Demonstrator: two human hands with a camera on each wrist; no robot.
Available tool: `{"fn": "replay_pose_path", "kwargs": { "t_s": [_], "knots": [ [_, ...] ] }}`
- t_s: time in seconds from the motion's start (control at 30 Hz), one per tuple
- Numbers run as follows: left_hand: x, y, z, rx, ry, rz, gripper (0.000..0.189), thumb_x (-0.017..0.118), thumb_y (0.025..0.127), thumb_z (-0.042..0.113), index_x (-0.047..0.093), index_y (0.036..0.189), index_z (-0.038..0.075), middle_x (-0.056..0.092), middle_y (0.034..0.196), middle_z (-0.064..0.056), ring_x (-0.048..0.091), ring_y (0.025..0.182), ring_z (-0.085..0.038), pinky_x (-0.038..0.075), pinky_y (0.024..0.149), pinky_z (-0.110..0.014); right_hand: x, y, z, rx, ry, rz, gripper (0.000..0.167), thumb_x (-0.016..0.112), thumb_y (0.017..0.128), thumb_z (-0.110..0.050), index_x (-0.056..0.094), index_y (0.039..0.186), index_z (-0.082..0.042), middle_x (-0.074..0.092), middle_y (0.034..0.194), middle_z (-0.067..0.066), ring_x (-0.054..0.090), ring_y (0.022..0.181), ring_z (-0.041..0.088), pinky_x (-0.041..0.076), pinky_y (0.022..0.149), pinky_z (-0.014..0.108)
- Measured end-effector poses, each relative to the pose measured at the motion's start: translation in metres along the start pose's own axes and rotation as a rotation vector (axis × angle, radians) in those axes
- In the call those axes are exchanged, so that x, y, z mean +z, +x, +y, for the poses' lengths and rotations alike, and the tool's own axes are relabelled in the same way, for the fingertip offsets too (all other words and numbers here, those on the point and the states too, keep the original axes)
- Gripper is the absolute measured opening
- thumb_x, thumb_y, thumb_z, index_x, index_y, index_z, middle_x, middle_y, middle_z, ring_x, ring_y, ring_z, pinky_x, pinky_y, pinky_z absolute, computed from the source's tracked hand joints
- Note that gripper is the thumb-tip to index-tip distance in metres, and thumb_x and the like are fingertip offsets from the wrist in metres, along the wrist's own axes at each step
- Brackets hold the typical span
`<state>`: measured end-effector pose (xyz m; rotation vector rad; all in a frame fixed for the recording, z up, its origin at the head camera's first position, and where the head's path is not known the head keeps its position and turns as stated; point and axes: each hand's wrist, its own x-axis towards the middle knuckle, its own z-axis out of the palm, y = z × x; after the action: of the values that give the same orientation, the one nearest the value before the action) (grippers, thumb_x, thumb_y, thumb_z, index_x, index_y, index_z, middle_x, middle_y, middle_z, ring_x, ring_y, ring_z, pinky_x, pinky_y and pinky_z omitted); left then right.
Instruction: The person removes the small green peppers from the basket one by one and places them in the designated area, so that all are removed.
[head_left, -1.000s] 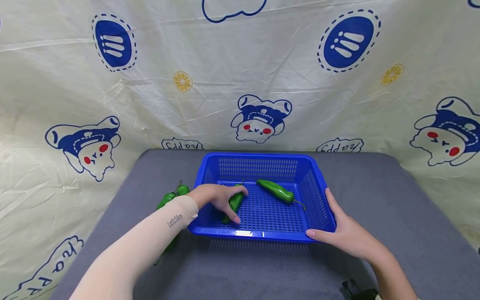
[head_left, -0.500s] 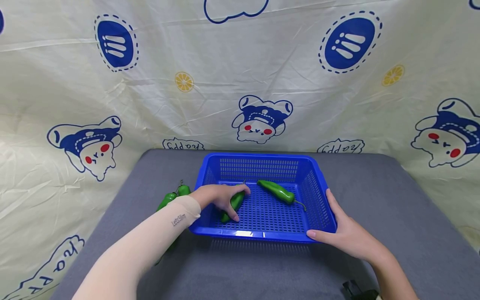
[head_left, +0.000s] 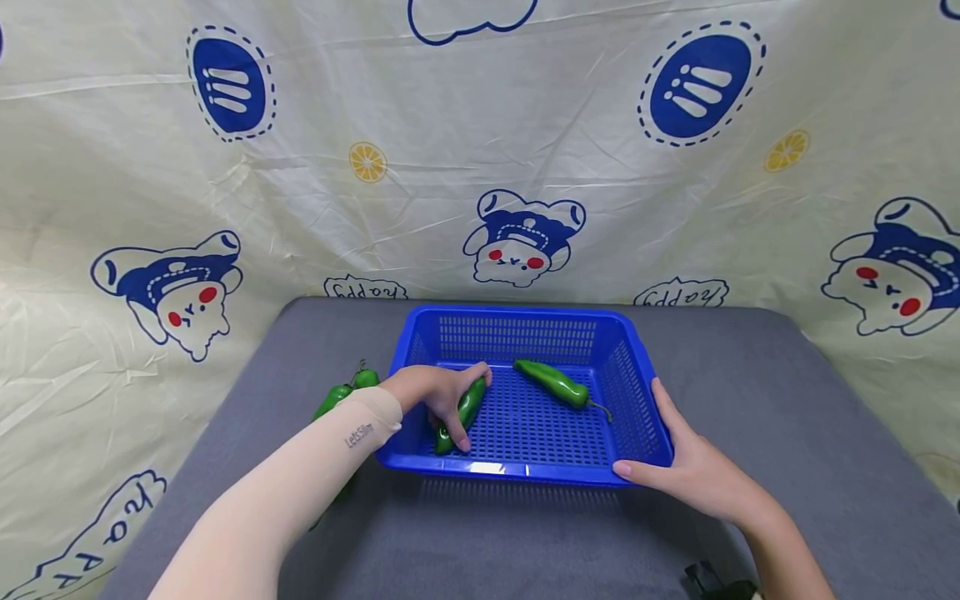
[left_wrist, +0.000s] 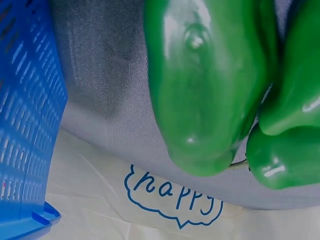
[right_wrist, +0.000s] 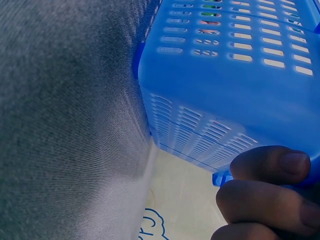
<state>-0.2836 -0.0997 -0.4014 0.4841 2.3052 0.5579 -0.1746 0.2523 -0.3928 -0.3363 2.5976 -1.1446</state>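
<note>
A blue plastic basket (head_left: 540, 472) with slotted walls occupies the middle of the grey table in the head view. Inside its left part, my left hand (head_left: 444, 396) grips a long green pepper (head_left: 470, 406), thumb toward the front and fingers at the far end. Another green pepper (head_left: 555, 383) lies on the basket floor to the right, its thin stem pointing right. My right hand (head_left: 690, 458) holds the basket's front right corner, with the thumb over the front rim. Curled fingers (right_wrist: 265, 200) show against the basket wall in the right wrist view.
Several green peppers (left_wrist: 205, 85) lie left of the basket, partly hidden by the left sleeve (head_left: 300, 492) in the head view. A printed cloth (head_left: 300, 208) hangs behind the grey table (head_left: 540, 542). A small black object (head_left: 716, 582) is by the right forearm.
My left hand and the pepper in it have shifted slightly toward the basket's front left. The right hand, basket and other pepper stay in place.
</note>
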Motion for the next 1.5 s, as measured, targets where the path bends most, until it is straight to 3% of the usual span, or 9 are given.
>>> {"fn": "replay_pose_path", "kwargs": {
  "t_s": [0.23, 0.47, 0.97, 1.2, 1.5],
  "knots": [
    [-0.005, -0.004, 0.001, 0.091, 0.004, 0.049, 0.1, 0.093, 0.067, 0.026, 0.025, 0.14, 0.026, 0.046, 0.117, -0.011, 0.057, 0.099, -0.024, 0.06, 0.066, -0.03, -0.001, 0.0, -0.001, 0.012, -0.002, -0.005, 0.119, 0.072, 0.088, -0.044, -0.027, 0.152, -0.032, -0.012, 0.165, 0.022, 0.01, 0.145, 0.059, 0.027, 0.101, 0.078],
    [-0.011, -0.01, 0.004, 0.152, 0.053, 0.101, 0.098, 0.091, 0.07, 0.033, 0.022, 0.139, 0.033, 0.049, 0.117, -0.009, 0.057, 0.1, -0.022, 0.055, 0.076, -0.029, 0.0, -0.001, -0.001, 0.011, -0.002, -0.006, 0.118, 0.072, 0.088, -0.044, -0.028, 0.15, -0.035, -0.01, 0.165, 0.023, 0.014, 0.144, 0.059, 0.029, 0.101, 0.077],
    [-0.031, -0.047, 0.019, 0.284, -0.091, 0.104, 0.096, 0.089, 0.073, 0.035, 0.021, 0.14, 0.039, 0.044, 0.125, -0.008, 0.056, 0.105, -0.025, 0.057, 0.079, -0.034, -0.001, 0.0, 0.0, 0.013, -0.013, -0.005, 0.118, 0.072, 0.089, -0.044, -0.028, 0.151, -0.036, -0.01, 0.165, 0.023, 0.013, 0.144, 0.059, 0.03, 0.1, 0.077],
    [-0.042, -0.068, 0.015, 0.274, -0.176, 0.12, 0.098, 0.089, 0.074, 0.028, 0.019, 0.143, 0.039, 0.043, 0.125, -0.012, 0.058, 0.1, -0.028, 0.059, 0.072, -0.038, -0.001, -0.001, 0.0, 0.008, -0.022, -0.001, 0.117, 0.071, 0.089, -0.044, -0.027, 0.151, -0.034, -0.009, 0.165, 0.024, 0.014, 0.143, 0.06, 0.031, 0.099, 0.077],
    [-0.053, -0.096, -0.009, 0.252, -0.294, 0.187, 0.098, 0.089, 0.074, 0.021, 0.02, 0.142, 0.039, 0.044, 0.121, -0.018, 0.061, 0.089, -0.028, 0.058, 0.067, -0.04, -0.001, -0.001, 0.0, 0.012, -0.026, -0.002, 0.117, 0.071, 0.089, -0.044, -0.027, 0.152, -0.033, -0.008, 0.164, 0.024, 0.015, 0.143, 0.06, 0.033, 0.098, 0.076]
  ]
}}
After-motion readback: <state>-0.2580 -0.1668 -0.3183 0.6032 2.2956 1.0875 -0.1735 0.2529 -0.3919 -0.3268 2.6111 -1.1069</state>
